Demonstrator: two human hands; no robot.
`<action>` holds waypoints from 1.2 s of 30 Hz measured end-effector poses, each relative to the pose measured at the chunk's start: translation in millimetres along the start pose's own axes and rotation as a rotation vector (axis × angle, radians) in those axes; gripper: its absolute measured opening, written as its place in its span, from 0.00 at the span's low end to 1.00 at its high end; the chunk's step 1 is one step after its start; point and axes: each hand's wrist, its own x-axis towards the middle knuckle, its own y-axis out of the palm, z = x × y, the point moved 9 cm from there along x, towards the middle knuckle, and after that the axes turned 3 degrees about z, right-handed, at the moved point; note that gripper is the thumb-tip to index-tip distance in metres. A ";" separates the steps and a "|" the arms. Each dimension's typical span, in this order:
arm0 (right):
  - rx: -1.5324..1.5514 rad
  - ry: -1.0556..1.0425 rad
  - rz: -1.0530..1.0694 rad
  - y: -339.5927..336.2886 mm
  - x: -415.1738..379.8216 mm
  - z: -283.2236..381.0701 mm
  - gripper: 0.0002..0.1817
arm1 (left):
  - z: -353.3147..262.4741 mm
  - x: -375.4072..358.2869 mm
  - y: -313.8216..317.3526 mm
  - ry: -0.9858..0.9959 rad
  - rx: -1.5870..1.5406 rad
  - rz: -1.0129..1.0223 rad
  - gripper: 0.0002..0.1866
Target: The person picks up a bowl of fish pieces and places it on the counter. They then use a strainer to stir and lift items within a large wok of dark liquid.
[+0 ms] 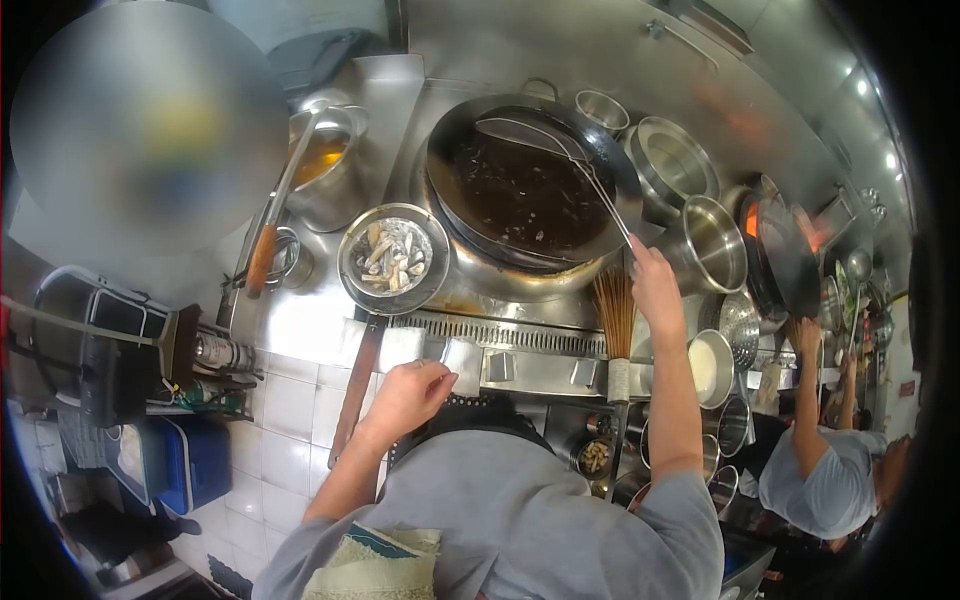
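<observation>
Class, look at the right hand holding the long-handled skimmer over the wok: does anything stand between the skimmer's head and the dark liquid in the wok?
Nothing visible does. The right hand holds the skimmer by its handle, and its head lies over the open wok. The bowl of fried pieces sits apart, left of the wok. The left hand is at the counter edge.

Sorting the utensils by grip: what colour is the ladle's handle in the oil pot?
Orange, on the ladle handle; head view.

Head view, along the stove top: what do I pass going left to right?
Pot of orange liquid → strainer bowl of pale pieces → big wok of dark liquid → right hand on the skimmer handle → steel pot.
</observation>
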 end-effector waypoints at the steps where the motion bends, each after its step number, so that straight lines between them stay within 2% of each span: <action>1: 0.024 -0.017 0.000 0.2 -1.0 3.0 0.27 | -1.2 0.4 0.3 0.000 0.006 0.007 0.06; 8: 0.070 0.005 0.112 -7.4 -20.6 17.9 0.27 | -5.3 3.1 7.6 0.022 0.010 0.038 0.06; 13: 0.043 -0.079 0.114 -14.7 -46.8 25.1 0.26 | -11.8 7.3 16.2 0.064 0.032 0.075 0.06; 20: 0.049 -0.088 0.151 -48.8 -85.2 44.0 0.26 | -23.8 14.8 30.9 0.138 0.022 0.197 0.06; 26: 0.000 -0.012 0.250 -77.9 -118.2 42.1 0.26 | -28.4 20.5 44.1 0.216 0.021 0.252 0.07; 29: 0.053 -0.070 0.217 -99.4 -131.8 42.8 0.26 | -31.1 22.7 47.3 0.222 0.020 0.282 0.08; 33: -0.062 0.073 0.286 -120.2 -146.1 29.7 0.25 | -31.1 25.3 50.0 0.239 0.022 0.297 0.10; 36: -0.118 0.120 0.246 -135.8 -149.2 26.8 0.25 | -32.9 27.8 48.2 0.259 0.044 0.287 0.09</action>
